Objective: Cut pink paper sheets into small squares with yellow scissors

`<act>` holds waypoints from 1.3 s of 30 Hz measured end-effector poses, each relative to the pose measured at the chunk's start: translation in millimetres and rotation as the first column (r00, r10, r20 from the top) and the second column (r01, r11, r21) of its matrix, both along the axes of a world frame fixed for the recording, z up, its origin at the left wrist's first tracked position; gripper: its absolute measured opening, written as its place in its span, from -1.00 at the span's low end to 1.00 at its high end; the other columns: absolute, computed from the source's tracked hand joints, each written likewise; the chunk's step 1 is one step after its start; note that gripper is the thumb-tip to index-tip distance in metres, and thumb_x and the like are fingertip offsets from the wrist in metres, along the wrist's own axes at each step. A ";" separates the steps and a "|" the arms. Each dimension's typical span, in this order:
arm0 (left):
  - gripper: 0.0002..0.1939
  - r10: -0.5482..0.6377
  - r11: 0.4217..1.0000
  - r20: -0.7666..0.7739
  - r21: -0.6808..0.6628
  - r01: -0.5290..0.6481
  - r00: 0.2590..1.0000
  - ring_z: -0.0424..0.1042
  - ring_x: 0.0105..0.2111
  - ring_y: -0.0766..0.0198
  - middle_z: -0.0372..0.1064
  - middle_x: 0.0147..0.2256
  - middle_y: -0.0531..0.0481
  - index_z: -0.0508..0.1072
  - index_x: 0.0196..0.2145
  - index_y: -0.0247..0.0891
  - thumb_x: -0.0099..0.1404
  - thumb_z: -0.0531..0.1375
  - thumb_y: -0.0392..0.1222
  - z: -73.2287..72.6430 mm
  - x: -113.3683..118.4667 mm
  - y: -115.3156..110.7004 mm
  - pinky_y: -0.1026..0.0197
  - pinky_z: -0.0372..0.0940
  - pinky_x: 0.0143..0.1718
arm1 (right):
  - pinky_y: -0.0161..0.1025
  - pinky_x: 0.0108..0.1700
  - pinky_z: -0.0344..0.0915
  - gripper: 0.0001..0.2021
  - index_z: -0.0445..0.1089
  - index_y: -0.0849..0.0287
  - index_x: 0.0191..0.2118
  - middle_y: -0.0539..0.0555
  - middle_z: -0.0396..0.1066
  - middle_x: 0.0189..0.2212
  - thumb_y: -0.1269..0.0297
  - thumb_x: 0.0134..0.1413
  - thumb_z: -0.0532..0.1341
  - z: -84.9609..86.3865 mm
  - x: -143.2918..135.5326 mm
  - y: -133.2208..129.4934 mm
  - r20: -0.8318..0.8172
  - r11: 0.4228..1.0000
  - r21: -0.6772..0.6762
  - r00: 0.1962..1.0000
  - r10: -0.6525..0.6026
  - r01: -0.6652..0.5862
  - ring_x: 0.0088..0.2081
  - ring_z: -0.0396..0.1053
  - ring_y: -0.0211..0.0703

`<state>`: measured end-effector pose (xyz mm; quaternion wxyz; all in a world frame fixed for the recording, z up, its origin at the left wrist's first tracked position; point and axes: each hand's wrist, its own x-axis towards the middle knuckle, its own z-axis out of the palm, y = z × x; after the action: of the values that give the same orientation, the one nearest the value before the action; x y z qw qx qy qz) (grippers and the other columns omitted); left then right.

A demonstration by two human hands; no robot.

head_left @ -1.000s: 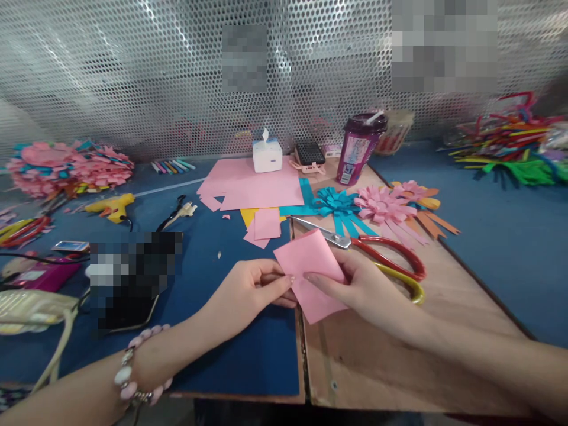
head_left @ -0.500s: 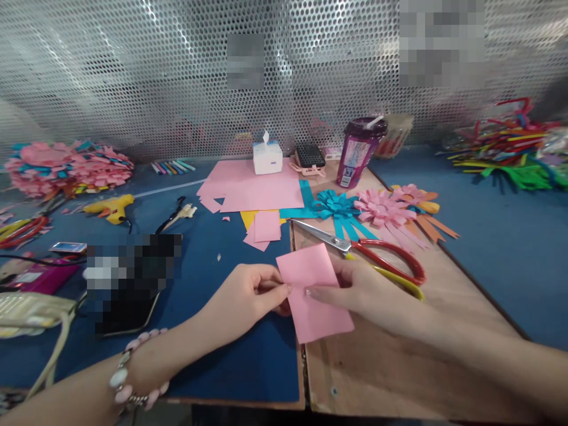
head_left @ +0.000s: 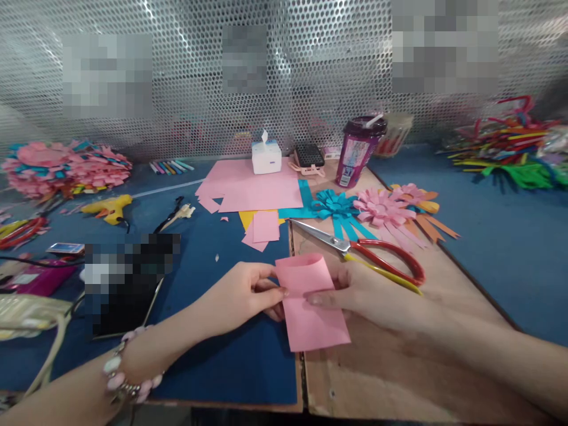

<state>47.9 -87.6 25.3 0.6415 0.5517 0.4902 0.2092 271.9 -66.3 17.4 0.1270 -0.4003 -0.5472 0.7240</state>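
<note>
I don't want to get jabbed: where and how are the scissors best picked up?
Probably grip the scissors by the red handle, coming from the right: the blades point away and to the left, and the right hand partly covers the yellow handle.

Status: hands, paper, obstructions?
Both hands on folded pink paper. Red-and-yellow-handled metal scissors lying just beyond right hand. Nothing visible blocking the paper.

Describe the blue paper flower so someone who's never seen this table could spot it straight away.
Find the purple cup with the white straw, toward the back. Nearer you, just beyond the scissors, paper flowers lie side by side. The blue flower is at the left end; the pink flowers are to its right.
</note>
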 end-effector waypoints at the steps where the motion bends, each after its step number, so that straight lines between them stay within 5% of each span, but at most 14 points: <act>1: -0.75 -0.007 1.000 -0.011 0.003 0.007 1.000 0.52 -0.39 0.30 0.52 -0.41 -0.03 0.47 -0.11 -0.36 0.26 0.18 -0.26 0.4 -0.2 0.5 0.25 0.42 -0.29 | -0.10 -0.05 0.42 -0.62 0.50 0.24 -0.14 0.17 0.54 -0.15 0.07 -0.03 0.35 -0.7 1.1 1.2 0.002 1.000 0.000 1.000 0.015 -0.015 -0.10 0.49 0.00; 7: -0.76 -0.025 0.999 -0.049 0.043 0.027 0.998 0.50 -0.42 0.30 0.51 -0.44 -0.02 0.47 -0.12 -0.37 0.26 0.17 -0.27 1.0 -1.4 2.0 0.24 0.40 -0.30 | -0.15 -0.15 0.42 -0.58 0.55 0.27 -0.25 0.16 0.56 -0.31 -0.04 -0.03 0.31 -3.2 8.3 7.8 0.058 0.994 0.095 0.997 0.048 -0.053 -0.19 0.49 -0.02; 13: -0.85 -0.054 0.995 -0.088 0.083 0.062 0.995 0.51 -0.39 0.30 0.51 -0.43 -0.01 0.45 -0.22 -0.36 0.27 0.14 -0.29 2.2 0.6 -3.4 0.27 0.38 -0.31 | -0.18 -0.12 0.40 -0.59 0.50 0.23 -0.13 0.15 0.53 -0.14 0.03 -0.02 0.33 -0.9 8.6 12.9 -0.015 0.995 0.076 0.998 0.067 -0.066 -0.12 0.46 -0.06; 19: -0.86 -0.069 0.990 -0.097 0.115 0.080 0.993 0.51 -0.39 0.29 0.51 -0.42 -0.01 0.44 -0.23 -0.35 0.28 0.12 -0.28 1.6 1.2 -5.9 0.27 0.37 -0.31 | -0.28 -0.28 0.39 -0.70 0.51 0.21 -0.17 0.09 0.54 -0.25 0.12 0.02 0.33 1.4 7.3 13.9 0.016 0.994 0.099 0.999 0.044 -0.045 -0.30 0.47 -0.20; 26: -0.89 -0.079 0.977 -0.145 0.187 0.106 0.986 0.49 -0.42 0.31 0.51 -0.45 0.00 0.43 -0.30 -0.33 0.28 0.11 -0.29 3.0 4.1 -8.5 0.30 0.34 -0.35 | -0.37 -0.34 0.36 -0.84 0.49 0.22 -0.45 -0.03 0.49 -0.46 0.24 -0.07 0.38 15.9 5.6 14.9 0.015 0.999 0.018 0.999 0.047 -0.047 -0.40 0.42 -0.30; 33: -0.87 -0.099 0.970 -0.195 0.198 0.138 0.976 0.50 -0.42 0.30 0.52 -0.43 -0.02 0.43 -0.34 -0.33 0.29 0.12 -0.24 3.6 3.1 -7.8 0.29 0.33 -0.33 | -0.40 -0.33 0.37 -0.77 0.52 0.17 -0.25 0.00 0.51 -0.35 0.18 -0.05 0.37 13.7 6.6 17.6 0.013 0.997 0.078 1.000 0.026 -0.027 -0.33 0.42 -0.29; 39: -0.89 -0.114 0.979 -0.151 0.149 0.137 0.982 0.49 -0.41 0.31 0.52 -0.42 -0.02 0.42 -0.30 -0.33 0.29 0.11 -0.27 3.1 3.1 -6.2 0.28 0.33 -0.32 | -0.42 -0.42 0.31 -0.82 0.44 0.18 -0.46 -0.06 0.42 -0.50 0.19 -0.06 0.36 15.3 4.8 15.8 0.079 0.987 0.160 0.997 -0.015 0.002 -0.45 0.34 -0.35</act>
<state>51.0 -93.8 28.4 0.5710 0.6443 0.4807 0.1668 276.6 -50.5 32.6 0.1397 -0.4199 -0.6063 0.6607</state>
